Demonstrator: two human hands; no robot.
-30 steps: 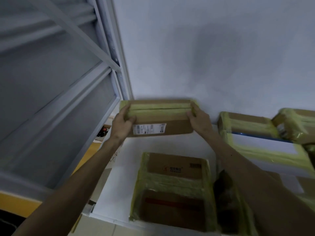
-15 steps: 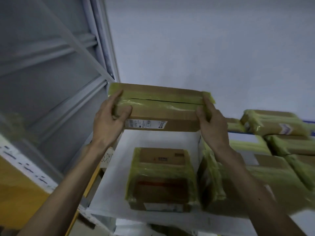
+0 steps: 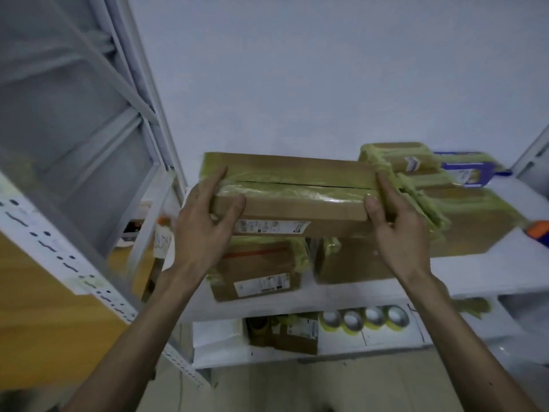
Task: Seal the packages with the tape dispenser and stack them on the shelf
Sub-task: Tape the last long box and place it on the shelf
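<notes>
- A long brown cardboard box (image 3: 297,185) sits at the centre of the frame, held level between two bare hands. Yellowish clear tape runs along its top seam and wraps both ends. A white printed label is stuck to the side facing the camera.
- The left hand (image 3: 205,227) grips the box's left end, with the thumb pressed on the near side and the fingers laid over the taped top corner.
- The right hand (image 3: 398,230) grips the right end, thumb on the near corner and index finger stretched along the end.
- Both forearms reach up from the bottom corners of the frame.
- Just under the box, two taped packages lie side by side on a white shelf (image 3: 475,281): one below centre with a white label (image 3: 261,272), and one to its right (image 3: 350,263). Whether the held box touches them cannot be told.
- At centre right, more tape-wrapped packages (image 3: 475,221) are stacked on the same shelf, with a smaller parcel (image 3: 398,156) on top at the back.
- At lower centre, a lower shelf holds a row of tape rolls (image 3: 362,319) and another small box (image 3: 285,331).
- A grey metal rack (image 3: 59,251) fills the left of the frame, and a plain pale wall (image 3: 297,69) fills the top.
</notes>
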